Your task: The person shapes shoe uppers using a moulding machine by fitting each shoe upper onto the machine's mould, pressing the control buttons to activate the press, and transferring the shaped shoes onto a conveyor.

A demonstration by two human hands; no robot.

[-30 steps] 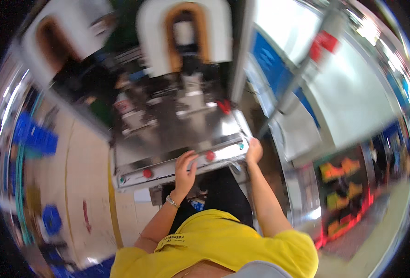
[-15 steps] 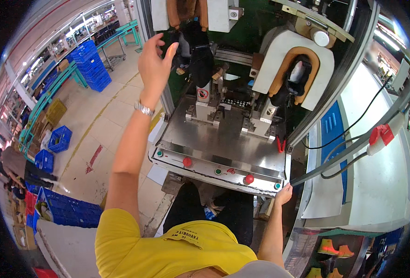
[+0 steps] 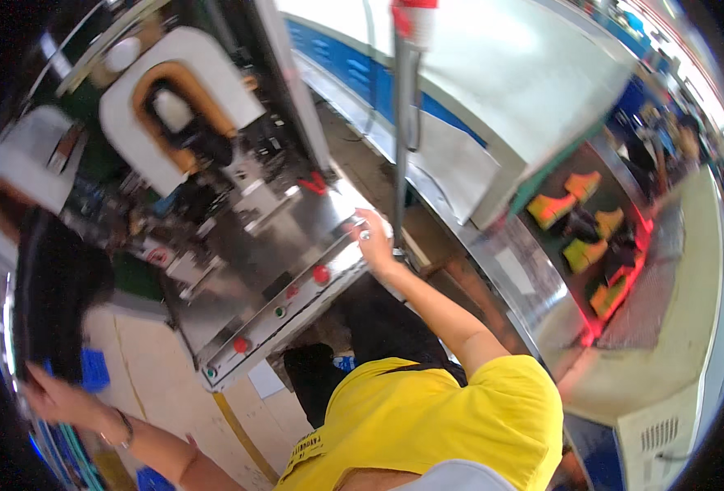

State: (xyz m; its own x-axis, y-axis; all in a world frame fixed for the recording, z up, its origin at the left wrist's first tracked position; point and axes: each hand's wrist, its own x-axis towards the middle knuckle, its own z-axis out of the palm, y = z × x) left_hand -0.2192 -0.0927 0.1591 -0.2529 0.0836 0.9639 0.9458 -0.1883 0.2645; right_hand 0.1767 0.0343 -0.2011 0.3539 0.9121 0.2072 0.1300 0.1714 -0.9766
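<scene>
On the left, my left hand is smeared by motion, its fingers closed at the lower end of a long black shoe upper, also blurred. This piece hangs in front of the left white clamp with its tan pad. My right hand rests on the right corner of the machine's control panel, fingers apart around a button. Another black shoe upper sits in the right-hand white clamp, inside its tan horseshoe pad.
Red buttons and green ones line the panel's front. Right of the machine stands a grey post beside a long white and blue machine. Orange and yellow shoe lasts with black pieces lie in its red-lit opening.
My view has swung to the right. My left hand has come away from the left clamp with the black shoe upper. The right hand has shifted onto the panel's corner top.
</scene>
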